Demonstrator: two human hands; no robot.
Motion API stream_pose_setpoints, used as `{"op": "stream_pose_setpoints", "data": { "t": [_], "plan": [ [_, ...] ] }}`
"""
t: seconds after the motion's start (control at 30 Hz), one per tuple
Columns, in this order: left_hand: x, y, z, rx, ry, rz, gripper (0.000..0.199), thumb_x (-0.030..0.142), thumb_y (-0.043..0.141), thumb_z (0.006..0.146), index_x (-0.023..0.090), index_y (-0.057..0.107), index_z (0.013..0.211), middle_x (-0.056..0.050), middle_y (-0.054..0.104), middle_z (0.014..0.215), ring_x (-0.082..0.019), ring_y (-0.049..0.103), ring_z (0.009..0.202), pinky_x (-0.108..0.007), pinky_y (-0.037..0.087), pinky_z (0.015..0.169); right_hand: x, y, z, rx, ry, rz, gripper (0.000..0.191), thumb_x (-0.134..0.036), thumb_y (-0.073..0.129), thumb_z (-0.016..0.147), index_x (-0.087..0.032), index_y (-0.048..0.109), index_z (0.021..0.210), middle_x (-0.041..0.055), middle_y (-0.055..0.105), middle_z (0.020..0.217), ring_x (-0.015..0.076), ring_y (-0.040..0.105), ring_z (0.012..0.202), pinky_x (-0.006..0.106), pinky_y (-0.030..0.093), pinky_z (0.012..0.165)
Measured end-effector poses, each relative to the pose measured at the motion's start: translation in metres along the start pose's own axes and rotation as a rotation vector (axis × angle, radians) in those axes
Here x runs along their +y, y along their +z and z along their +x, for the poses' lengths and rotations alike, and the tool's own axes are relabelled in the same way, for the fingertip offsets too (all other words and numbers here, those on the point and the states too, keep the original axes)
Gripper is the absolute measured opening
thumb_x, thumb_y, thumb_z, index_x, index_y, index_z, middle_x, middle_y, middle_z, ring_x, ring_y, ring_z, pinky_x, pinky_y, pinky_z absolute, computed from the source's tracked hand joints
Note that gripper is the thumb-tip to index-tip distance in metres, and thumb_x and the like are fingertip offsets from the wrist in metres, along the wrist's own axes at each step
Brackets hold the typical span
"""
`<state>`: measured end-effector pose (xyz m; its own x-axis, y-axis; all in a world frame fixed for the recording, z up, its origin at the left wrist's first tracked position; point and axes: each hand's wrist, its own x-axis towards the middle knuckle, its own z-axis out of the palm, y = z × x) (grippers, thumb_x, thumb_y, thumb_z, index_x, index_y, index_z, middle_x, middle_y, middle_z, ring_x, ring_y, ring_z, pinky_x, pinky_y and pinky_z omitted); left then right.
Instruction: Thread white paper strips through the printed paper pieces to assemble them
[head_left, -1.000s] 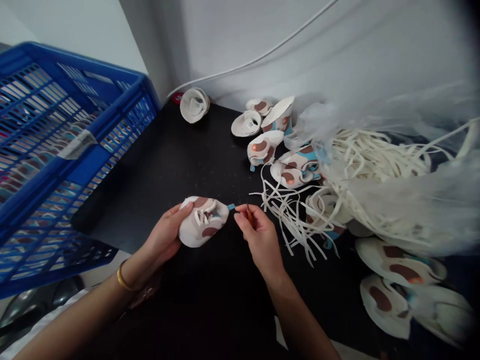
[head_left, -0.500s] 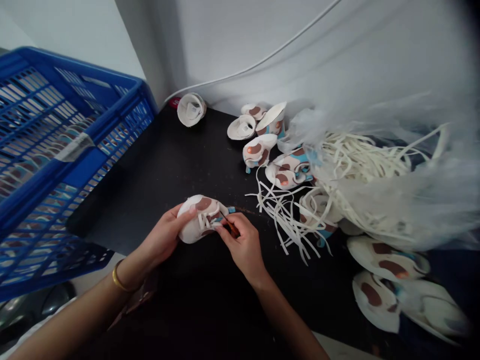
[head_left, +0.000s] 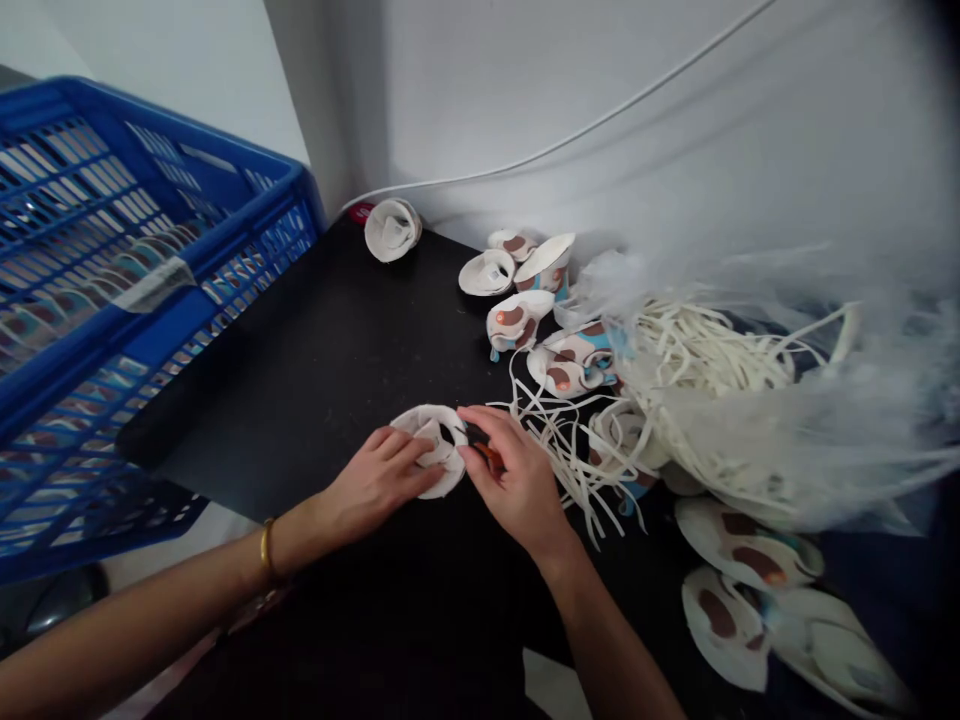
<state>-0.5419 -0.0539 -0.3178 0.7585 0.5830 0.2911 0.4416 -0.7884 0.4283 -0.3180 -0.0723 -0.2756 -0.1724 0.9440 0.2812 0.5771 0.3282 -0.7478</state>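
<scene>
A small white shoe upper [head_left: 448, 480] is turned with its open underside toward me. My left hand [head_left: 382, 477] grips its near left side, the fingertips reaching into the hollow. At its right rim is my right hand [head_left: 517, 477], closed around a small orange-handled tool [head_left: 491, 456] with a dark part toward the upper. The fingers hide most of this tool, so its tip cannot be made out. Thumb and fingers of that hand also touch the upper's edge.
Loose white laces [head_left: 566, 440] lie right of my hands, beside a clear plastic bag [head_left: 757, 420] full of more laces. Several shoe uppers [head_left: 517, 320] sit behind and at the right [head_left: 724, 625]. A blue crate [head_left: 225, 230] stands left of the black table [head_left: 300, 350].
The shoe upper has been turned over, from its laced top showing to its hollow underside showing. My left fingers have shifted into it, and both hands have moved slightly right.
</scene>
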Motion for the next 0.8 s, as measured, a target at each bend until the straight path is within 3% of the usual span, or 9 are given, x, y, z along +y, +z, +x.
{"op": "stream_pose_setpoints", "data": {
  "t": [0.07, 0.13, 0.2, 0.27, 0.33, 0.43, 0.6, 0.7, 0.8],
  "plan": [
    [0.008, 0.002, -0.004, -0.038, 0.005, -0.074, 0.038, 0.016, 0.053, 0.090, 0.023, 0.062, 0.127, -0.013, 0.061, 0.127, -0.030, 0.052, 0.112, -0.046, 0.038, 0.098, 0.003, 0.008, 0.001, -0.094, 0.024, -0.071, 0.031, -0.020, 0.053, 0.094, -0.023, 0.059, 0.125, 0.0062, 0.069, 0.116, 0.0187, 0.067, 0.103, 0.030, 0.055, 0.087],
    [0.014, -0.003, -0.008, 0.025, -0.042, -0.156, 0.039, 0.016, 0.056, 0.089, 0.021, 0.060, 0.127, -0.013, 0.060, 0.127, -0.029, 0.051, 0.115, -0.044, 0.038, 0.101, 0.006, 0.020, -0.002, -0.110, 0.048, -0.227, 0.029, -0.019, 0.054, 0.094, -0.022, 0.059, 0.123, 0.0066, 0.070, 0.117, 0.0201, 0.069, 0.102, 0.029, 0.055, 0.084],
    [0.013, -0.009, -0.007, 0.202, -0.215, -0.186, 0.037, 0.018, 0.060, 0.088, 0.020, 0.060, 0.125, -0.013, 0.061, 0.126, -0.028, 0.052, 0.115, -0.042, 0.040, 0.101, 0.007, 0.031, -0.008, -0.137, 0.047, -0.400, 0.028, -0.019, 0.058, 0.093, -0.021, 0.060, 0.121, 0.0076, 0.068, 0.124, 0.0213, 0.070, 0.098, 0.028, 0.055, 0.076],
    [0.004, -0.011, 0.001, 0.322, -0.489, -0.246, 0.042, 0.023, 0.065, 0.085, 0.019, 0.060, 0.126, -0.013, 0.066, 0.118, -0.027, 0.058, 0.104, -0.040, 0.044, 0.094, 0.004, 0.039, -0.014, -0.184, 0.035, -0.506, 0.030, -0.017, 0.062, 0.091, -0.020, 0.059, 0.120, 0.0079, 0.064, 0.131, 0.0209, 0.072, 0.092, 0.027, 0.054, 0.068],
    [-0.008, -0.009, 0.012, 0.243, -0.706, -0.450, 0.042, 0.027, 0.068, 0.081, 0.018, 0.064, 0.123, -0.011, 0.072, 0.105, -0.025, 0.064, 0.090, -0.036, 0.049, 0.084, 0.000, 0.044, -0.017, -0.198, 0.050, -0.563, 0.036, -0.017, 0.066, 0.088, -0.020, 0.057, 0.123, 0.0085, 0.063, 0.133, 0.0205, 0.073, 0.085, 0.027, 0.053, 0.063],
    [-0.016, -0.003, 0.024, 0.082, -0.809, -0.829, 0.025, 0.027, 0.067, 0.079, 0.018, 0.072, 0.102, -0.008, 0.075, 0.090, -0.021, 0.067, 0.079, -0.027, 0.050, 0.071, -0.005, 0.045, -0.018, -0.205, 0.115, -0.629, 0.045, -0.023, 0.071, 0.086, -0.020, 0.053, 0.128, 0.0088, 0.071, 0.119, 0.0220, 0.073, 0.077, 0.028, 0.051, 0.057],
    [-0.001, -0.003, 0.023, 0.116, -0.947, -1.162, 0.027, 0.026, 0.070, 0.075, 0.018, 0.069, 0.100, -0.002, 0.069, 0.075, -0.008, 0.047, 0.043, -0.017, 0.031, 0.037, 0.000, 0.044, -0.020, -0.295, 0.238, -0.672, 0.048, -0.028, 0.072, 0.086, -0.020, 0.053, 0.128, 0.0066, 0.076, 0.086, 0.0247, 0.072, 0.064, 0.029, 0.046, 0.051],
    [0.007, -0.008, 0.021, 0.172, -1.006, -1.335, 0.029, 0.023, 0.073, 0.072, 0.019, 0.067, 0.101, -0.001, 0.067, 0.076, -0.009, 0.050, 0.046, -0.017, 0.035, 0.037, 0.003, 0.043, -0.029, -0.144, 0.153, -0.542, 0.032, -0.025, 0.066, 0.091, -0.022, 0.058, 0.122, 0.0061, 0.076, 0.099, 0.0224, 0.073, 0.076, 0.029, 0.050, 0.060],
    [0.006, -0.014, 0.023, 0.222, -1.100, -1.507, 0.019, 0.017, 0.072, 0.071, 0.017, 0.069, 0.090, -0.004, 0.067, 0.077, -0.011, 0.057, 0.056, -0.018, 0.044, 0.045, 0.001, 0.041, -0.038, -0.040, -0.092, -0.418, 0.025, -0.018, 0.047, 0.099, -0.025, 0.065, 0.116, 0.0041, 0.074, 0.112, 0.0172, 0.071, 0.085, 0.028, 0.051, 0.073]
  ]
}}
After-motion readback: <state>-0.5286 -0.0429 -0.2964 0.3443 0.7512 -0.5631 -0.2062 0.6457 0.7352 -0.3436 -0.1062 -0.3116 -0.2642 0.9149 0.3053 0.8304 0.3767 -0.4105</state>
